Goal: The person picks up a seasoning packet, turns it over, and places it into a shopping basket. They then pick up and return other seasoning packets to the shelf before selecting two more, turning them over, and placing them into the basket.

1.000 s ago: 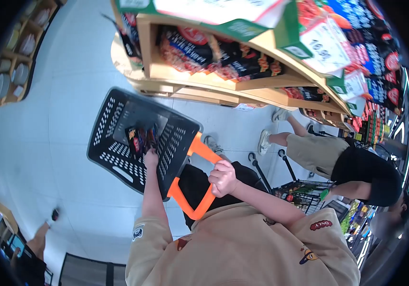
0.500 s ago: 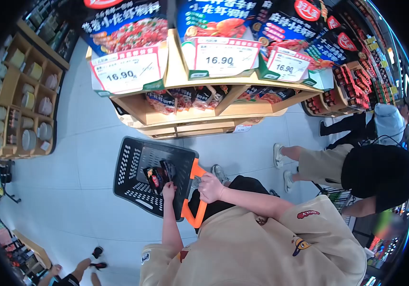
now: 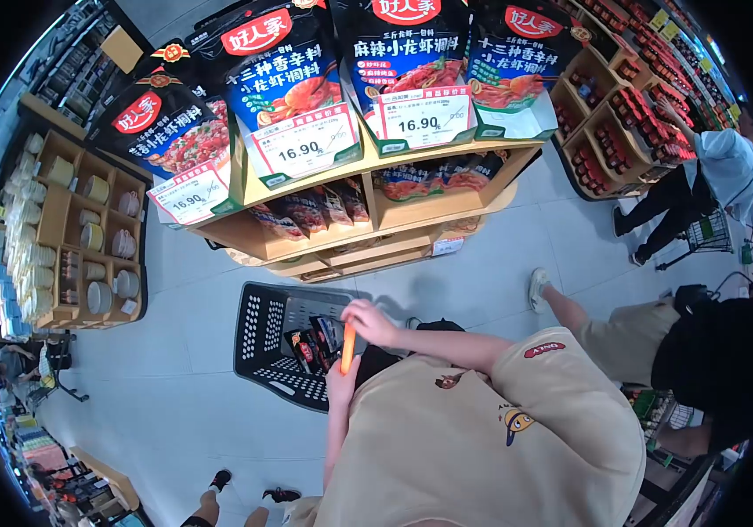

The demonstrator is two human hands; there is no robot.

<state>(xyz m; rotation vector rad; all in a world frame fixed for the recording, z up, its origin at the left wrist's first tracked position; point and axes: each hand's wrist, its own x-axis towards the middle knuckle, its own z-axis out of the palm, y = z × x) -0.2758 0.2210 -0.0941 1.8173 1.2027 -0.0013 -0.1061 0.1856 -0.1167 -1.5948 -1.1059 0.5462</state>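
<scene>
A dark grey perforated shopping basket (image 3: 258, 338) with an orange handle (image 3: 348, 348) is in front of my body. My right hand (image 3: 369, 322) is closed round the handle's upper end. At its lower end my left hand (image 3: 340, 384) is closed on the same handle. Dark packets with red labels (image 3: 304, 349) lie inside the basket, apart from both hands.
Ahead stands a wooden shelf (image 3: 385, 215) with seasoning pouches (image 3: 282, 75) and price cards (image 3: 304, 146). Another shelf (image 3: 86, 321) with bowls and jars is at the left. A person in black and beige (image 3: 636, 338) and one in light blue (image 3: 719, 167) are at the right.
My left hand has let go of the packets in the basket and moved to the orange handle. The handle has swung more upright. The view has shifted, showing more of the pouches.
</scene>
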